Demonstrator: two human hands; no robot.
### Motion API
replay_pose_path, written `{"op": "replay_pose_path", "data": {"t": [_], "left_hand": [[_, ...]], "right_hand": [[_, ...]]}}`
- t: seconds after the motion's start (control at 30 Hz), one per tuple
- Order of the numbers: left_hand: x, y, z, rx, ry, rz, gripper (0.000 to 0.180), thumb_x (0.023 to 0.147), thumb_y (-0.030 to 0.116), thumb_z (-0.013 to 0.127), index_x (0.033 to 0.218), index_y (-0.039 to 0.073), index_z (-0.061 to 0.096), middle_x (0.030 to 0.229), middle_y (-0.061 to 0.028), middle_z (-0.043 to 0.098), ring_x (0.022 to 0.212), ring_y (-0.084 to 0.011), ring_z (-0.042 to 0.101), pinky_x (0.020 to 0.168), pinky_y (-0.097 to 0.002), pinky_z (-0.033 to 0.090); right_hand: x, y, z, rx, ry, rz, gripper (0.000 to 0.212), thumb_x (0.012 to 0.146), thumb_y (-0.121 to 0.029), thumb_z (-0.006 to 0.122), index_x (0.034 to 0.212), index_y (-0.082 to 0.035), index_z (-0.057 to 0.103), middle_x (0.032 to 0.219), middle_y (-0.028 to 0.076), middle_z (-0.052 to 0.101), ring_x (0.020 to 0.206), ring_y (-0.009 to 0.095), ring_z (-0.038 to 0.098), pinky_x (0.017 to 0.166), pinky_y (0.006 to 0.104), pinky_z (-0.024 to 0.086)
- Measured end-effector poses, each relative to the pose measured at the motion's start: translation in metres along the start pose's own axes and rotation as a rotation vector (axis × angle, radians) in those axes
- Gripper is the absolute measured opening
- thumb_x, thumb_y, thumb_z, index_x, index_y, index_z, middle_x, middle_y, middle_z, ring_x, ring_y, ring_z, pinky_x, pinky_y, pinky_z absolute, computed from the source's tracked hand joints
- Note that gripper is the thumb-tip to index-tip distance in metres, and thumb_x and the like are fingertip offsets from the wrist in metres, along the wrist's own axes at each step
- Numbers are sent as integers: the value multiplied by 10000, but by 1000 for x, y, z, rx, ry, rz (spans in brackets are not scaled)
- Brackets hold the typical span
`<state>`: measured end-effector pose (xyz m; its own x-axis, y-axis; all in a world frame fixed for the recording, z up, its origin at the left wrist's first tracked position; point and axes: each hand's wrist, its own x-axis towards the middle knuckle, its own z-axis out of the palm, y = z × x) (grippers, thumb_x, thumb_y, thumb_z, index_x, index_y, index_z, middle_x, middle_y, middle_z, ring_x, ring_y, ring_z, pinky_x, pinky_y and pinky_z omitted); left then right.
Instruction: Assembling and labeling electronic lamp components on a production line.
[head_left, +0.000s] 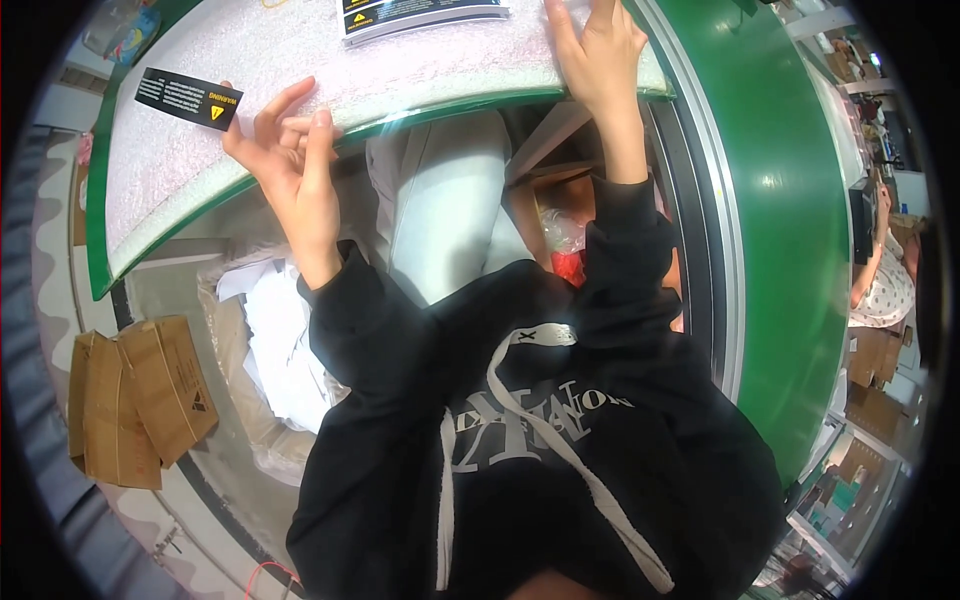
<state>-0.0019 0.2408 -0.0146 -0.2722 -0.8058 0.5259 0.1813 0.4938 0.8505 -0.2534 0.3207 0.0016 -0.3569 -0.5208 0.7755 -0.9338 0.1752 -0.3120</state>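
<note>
A small black card [187, 98] with a yellow warning triangle lies slanted over the bubble-wrap-covered tabletop, at the left. My left hand [285, 160] is beside it, fingers spread; the outermost fingertip touches the card's right end and is partly covered by it. The thumb and other fingers are apart and grip nothing. Further right, a stack of similar black printed cards [425, 18] sits at the top edge of the view. My right hand [603, 60] rests over the table to the right of that stack, thumb and forefinger apart, with some fingertips cut off by the frame.
Bubble wrap [440, 75] covers the green-edged table. Below left stand a lined bin of white paper [285, 340] and an open cardboard box [140, 400]. A metal rail and a green surface [795, 250] run along the right. Another person's arm [872, 265] shows at far right.
</note>
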Motion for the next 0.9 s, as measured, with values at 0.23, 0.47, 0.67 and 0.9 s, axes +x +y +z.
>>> {"op": "replay_pose_path", "data": {"t": [0.23,0.47,0.67,0.9], "left_hand": [[1,-1,-2,-32,-3,-12,700,892,30,550,1403,206,104,1155,-216,545,668,-69,532,597,-179,407],[0,-1,-2,-27,-1,-13,694,892,29,548,1409,198,116,1137,-204,559,663,-69,528,601,-180,415],[0,-3,-3,-38,-7,-9,690,894,33,543,1419,185,122,1118,-195,569,658,-71,518,611,-186,427],[-1,3,-1,-62,16,-66,676,900,35,531,1415,175,116,1074,-190,587,655,-74,517,608,-189,429]], "right_hand": [[1,4,2,7,-42,26,637,850,-198,581,1411,-147,285,1217,228,496,1132,380,468,941,479,318],[1,-1,-3,83,-89,104,624,848,-189,582,1403,-142,302,1074,220,574,973,368,562,856,463,368],[1,2,0,37,-42,59,608,843,-178,584,1392,-139,325,1002,216,595,902,368,580,809,458,388],[3,-4,-5,73,-19,7,583,831,-155,576,1372,-142,359,1085,259,533,961,416,533,832,474,392]]}}
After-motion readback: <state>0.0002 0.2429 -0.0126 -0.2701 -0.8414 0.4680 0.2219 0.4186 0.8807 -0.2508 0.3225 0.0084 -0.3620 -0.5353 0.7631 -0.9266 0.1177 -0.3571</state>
